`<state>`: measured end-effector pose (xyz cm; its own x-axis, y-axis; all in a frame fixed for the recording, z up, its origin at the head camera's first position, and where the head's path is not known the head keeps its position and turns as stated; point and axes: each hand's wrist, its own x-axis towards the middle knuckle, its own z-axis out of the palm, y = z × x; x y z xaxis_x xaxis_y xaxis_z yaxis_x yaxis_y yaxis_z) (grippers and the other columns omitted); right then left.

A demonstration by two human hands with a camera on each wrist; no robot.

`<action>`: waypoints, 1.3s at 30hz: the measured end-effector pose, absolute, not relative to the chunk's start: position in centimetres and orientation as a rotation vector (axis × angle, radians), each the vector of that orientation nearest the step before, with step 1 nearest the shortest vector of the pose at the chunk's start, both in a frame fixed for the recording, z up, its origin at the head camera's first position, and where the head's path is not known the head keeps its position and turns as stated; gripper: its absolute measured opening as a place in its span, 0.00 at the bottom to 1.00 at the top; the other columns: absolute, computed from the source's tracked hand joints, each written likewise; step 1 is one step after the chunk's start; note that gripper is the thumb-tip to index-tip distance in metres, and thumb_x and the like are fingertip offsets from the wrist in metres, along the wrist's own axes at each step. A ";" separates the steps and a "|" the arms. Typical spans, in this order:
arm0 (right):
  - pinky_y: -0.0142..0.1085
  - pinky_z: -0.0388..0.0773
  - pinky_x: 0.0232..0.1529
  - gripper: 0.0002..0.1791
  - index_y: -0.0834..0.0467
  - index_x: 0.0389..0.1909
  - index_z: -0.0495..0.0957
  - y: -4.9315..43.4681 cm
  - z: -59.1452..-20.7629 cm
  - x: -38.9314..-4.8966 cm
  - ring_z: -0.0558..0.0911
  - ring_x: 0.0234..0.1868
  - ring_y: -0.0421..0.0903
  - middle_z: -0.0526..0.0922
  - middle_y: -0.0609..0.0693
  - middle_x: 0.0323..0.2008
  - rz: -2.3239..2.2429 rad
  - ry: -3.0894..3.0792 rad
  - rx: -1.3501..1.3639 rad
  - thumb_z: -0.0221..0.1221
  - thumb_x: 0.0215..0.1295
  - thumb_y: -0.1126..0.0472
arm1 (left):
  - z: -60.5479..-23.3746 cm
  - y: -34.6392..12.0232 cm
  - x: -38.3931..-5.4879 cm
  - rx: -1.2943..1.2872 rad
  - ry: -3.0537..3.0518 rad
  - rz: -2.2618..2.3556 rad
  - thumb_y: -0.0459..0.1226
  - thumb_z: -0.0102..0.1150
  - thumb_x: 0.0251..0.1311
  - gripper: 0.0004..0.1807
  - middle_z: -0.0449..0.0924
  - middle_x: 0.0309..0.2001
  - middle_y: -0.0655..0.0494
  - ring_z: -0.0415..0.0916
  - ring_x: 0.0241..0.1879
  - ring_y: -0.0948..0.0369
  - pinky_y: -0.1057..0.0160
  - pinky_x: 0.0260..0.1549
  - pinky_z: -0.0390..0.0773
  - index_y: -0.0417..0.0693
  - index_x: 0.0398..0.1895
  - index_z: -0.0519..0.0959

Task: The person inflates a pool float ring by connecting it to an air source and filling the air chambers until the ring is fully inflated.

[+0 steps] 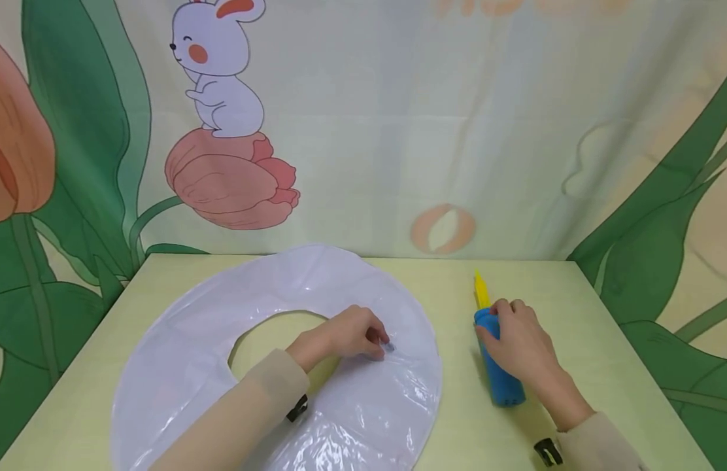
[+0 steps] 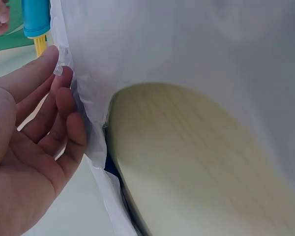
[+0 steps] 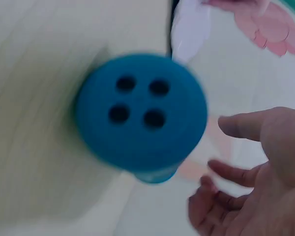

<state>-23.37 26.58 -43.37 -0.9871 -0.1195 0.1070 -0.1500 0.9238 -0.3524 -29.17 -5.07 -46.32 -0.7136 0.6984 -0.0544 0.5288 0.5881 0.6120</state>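
Observation:
A white swim ring (image 1: 187,327), flat and glossy with a round hole in its middle, lies on the table. My left hand (image 1: 354,333) reaches across the hole and pinches the ring's small clear valve (image 2: 59,68) between thumb and forefinger. To the right of the ring lies a blue hand pump (image 1: 503,379) with a yellow nozzle (image 1: 481,291) toward the back. My right hand (image 1: 519,340) hovers over the pump's nozzle end, thumb and fingers spread. In the right wrist view, the pump's holed end (image 3: 141,113) fills the middle and the fingers look apart from it.
The pale yellow table (image 1: 599,366) ends at a hanging cloth backdrop (image 1: 363,163) printed with a rabbit, tulips and leaves. Black wrist straps show at both sleeves.

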 end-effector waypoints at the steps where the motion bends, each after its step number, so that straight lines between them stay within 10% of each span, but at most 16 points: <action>1: 0.50 0.78 0.32 0.29 0.69 0.58 0.71 26.8 -43.4 -23.5 0.74 0.46 0.61 0.74 0.67 0.48 0.536 -3.019 0.158 0.64 0.71 0.50 | -46.3 -5.1 -29.2 1.004 2.535 0.835 0.33 0.76 0.55 0.09 0.82 0.28 0.64 0.75 0.30 0.68 0.67 0.36 0.76 0.43 0.40 0.88; 10: 0.53 0.80 0.38 0.61 0.79 0.70 0.52 27.8 -44.3 -25.2 0.80 0.43 0.62 0.75 0.76 0.53 0.548 -3.302 -0.043 0.58 0.65 0.27 | -46.2 -5.6 -29.4 0.956 2.568 0.793 0.34 0.72 0.60 0.03 0.83 0.28 0.64 0.75 0.29 0.68 0.68 0.34 0.76 0.44 0.35 0.89; 21: 0.57 0.79 0.37 0.43 0.73 0.71 0.57 28.4 -45.8 -25.6 0.81 0.40 0.61 0.77 0.73 0.53 0.619 -3.284 0.067 0.62 0.66 0.51 | -46.4 -5.8 -29.0 0.981 2.599 0.777 0.36 0.67 0.63 0.05 0.78 0.24 0.65 0.73 0.28 0.66 0.65 0.34 0.75 0.50 0.29 0.85; 31: 0.60 0.76 0.51 0.38 0.69 0.74 0.59 28.2 -45.8 -24.7 0.79 0.54 0.63 0.73 0.71 0.64 0.709 -3.154 0.429 0.59 0.69 0.57 | -46.5 -6.6 -28.6 1.045 2.576 0.814 0.36 0.61 0.71 0.07 0.74 0.25 0.63 0.69 0.27 0.67 0.66 0.32 0.72 0.48 0.32 0.81; 39: 0.52 0.80 0.44 0.34 0.66 0.69 0.64 28.0 -45.4 -23.7 0.81 0.44 0.54 0.80 0.64 0.54 0.818 -3.071 0.511 0.64 0.69 0.52 | -46.3 -7.3 -28.6 1.029 2.567 0.808 0.37 0.61 0.71 0.07 0.75 0.25 0.63 0.69 0.28 0.66 0.65 0.32 0.72 0.49 0.32 0.81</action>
